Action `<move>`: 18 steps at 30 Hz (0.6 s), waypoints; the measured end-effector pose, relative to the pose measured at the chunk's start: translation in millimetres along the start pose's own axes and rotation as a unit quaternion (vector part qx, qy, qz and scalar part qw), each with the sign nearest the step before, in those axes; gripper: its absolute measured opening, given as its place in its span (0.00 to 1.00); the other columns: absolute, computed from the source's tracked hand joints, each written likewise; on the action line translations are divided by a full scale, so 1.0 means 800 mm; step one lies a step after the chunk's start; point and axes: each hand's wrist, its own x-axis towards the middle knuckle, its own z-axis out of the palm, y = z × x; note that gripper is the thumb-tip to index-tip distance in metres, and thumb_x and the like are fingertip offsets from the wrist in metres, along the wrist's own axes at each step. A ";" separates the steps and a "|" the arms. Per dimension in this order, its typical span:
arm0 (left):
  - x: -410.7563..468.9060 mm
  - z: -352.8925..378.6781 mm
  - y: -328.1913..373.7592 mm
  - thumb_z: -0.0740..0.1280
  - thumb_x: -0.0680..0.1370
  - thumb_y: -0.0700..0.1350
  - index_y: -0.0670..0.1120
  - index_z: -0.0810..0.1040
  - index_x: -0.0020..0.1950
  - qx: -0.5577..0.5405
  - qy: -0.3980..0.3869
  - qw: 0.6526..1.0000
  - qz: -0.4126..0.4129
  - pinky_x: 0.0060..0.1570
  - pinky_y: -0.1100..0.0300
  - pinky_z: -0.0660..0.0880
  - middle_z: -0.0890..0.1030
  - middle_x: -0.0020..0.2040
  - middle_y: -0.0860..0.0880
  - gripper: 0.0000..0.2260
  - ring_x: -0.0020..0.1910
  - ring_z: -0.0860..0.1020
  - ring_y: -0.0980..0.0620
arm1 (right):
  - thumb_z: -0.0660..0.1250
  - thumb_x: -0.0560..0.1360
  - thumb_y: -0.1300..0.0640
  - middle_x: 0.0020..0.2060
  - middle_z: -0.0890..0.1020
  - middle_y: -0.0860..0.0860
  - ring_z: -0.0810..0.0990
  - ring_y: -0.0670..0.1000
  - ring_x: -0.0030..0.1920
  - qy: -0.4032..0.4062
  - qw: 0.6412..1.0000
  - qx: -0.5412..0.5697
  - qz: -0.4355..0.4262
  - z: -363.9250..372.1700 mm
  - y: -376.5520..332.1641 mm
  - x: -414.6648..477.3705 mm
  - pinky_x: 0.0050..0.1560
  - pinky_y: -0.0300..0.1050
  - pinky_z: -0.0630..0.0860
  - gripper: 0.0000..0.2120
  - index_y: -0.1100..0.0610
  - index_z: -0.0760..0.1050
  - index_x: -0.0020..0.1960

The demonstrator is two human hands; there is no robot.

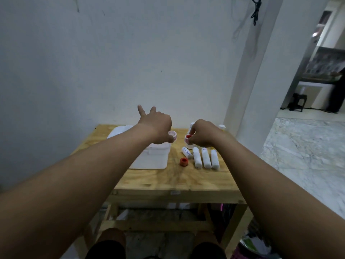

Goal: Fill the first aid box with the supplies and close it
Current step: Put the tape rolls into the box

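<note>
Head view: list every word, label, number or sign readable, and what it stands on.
No text can be read.
On the pink-printed tape roll in the left hand: pinkish print, too blurred.
On the red-cored tape roll in the right hand: red marks, too blurred.
On the small tube: bluish print, too small.
On the middle bandage roll: reddish mark, too small.
</note>
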 end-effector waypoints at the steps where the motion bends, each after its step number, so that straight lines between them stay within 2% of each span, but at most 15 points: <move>1: -0.001 -0.001 -0.003 0.66 0.77 0.63 0.49 0.83 0.55 -0.002 0.001 1.000 -0.001 0.68 0.24 0.42 0.78 0.65 0.44 0.19 0.79 0.53 0.37 | 0.72 0.73 0.50 0.42 0.86 0.59 0.81 0.54 0.40 0.001 1.000 0.003 -0.001 -0.001 0.000 0.001 0.39 0.47 0.77 0.16 0.63 0.85 0.50; 5: -0.003 -0.006 -0.006 0.67 0.76 0.63 0.50 0.84 0.54 -0.014 0.010 1.000 0.001 0.69 0.26 0.44 0.79 0.62 0.46 0.19 0.77 0.59 0.39 | 0.74 0.72 0.50 0.43 0.86 0.58 0.84 0.56 0.44 0.003 1.000 0.006 -0.004 -0.008 -0.004 0.002 0.43 0.50 0.80 0.16 0.63 0.85 0.50; 9: -0.006 -0.006 0.013 0.67 0.75 0.64 0.51 0.84 0.55 0.004 0.031 0.999 0.032 0.71 0.31 0.54 0.79 0.59 0.48 0.19 0.68 0.68 0.41 | 0.73 0.73 0.52 0.40 0.85 0.57 0.79 0.53 0.36 -0.001 1.000 0.010 0.007 -0.008 0.001 -0.001 0.38 0.46 0.75 0.14 0.63 0.84 0.50; 13: -0.003 0.007 0.040 0.68 0.74 0.66 0.54 0.83 0.58 0.042 0.031 0.996 0.066 0.71 0.33 0.55 0.77 0.62 0.48 0.21 0.70 0.66 0.42 | 0.73 0.74 0.55 0.35 0.81 0.52 0.77 0.50 0.36 -0.010 1.000 0.006 0.017 -0.007 0.014 -0.009 0.38 0.45 0.73 0.11 0.61 0.82 0.50; 16: 0.001 0.021 0.056 0.66 0.74 0.67 0.55 0.83 0.59 0.083 0.023 0.993 0.080 0.70 0.33 0.53 0.76 0.64 0.48 0.22 0.72 0.64 0.42 | 0.73 0.73 0.53 0.41 0.85 0.57 0.78 0.53 0.38 -0.015 1.000 0.005 0.026 -0.001 0.026 -0.008 0.39 0.47 0.75 0.14 0.64 0.83 0.52; 18: 0.002 0.030 0.066 0.65 0.74 0.66 0.54 0.82 0.59 0.108 0.023 0.990 0.090 0.70 0.32 0.51 0.77 0.64 0.48 0.21 0.73 0.63 0.41 | 0.73 0.72 0.52 0.38 0.84 0.57 0.78 0.53 0.37 -0.019 0.999 -0.002 0.028 0.004 0.034 -0.008 0.38 0.45 0.73 0.15 0.64 0.83 0.52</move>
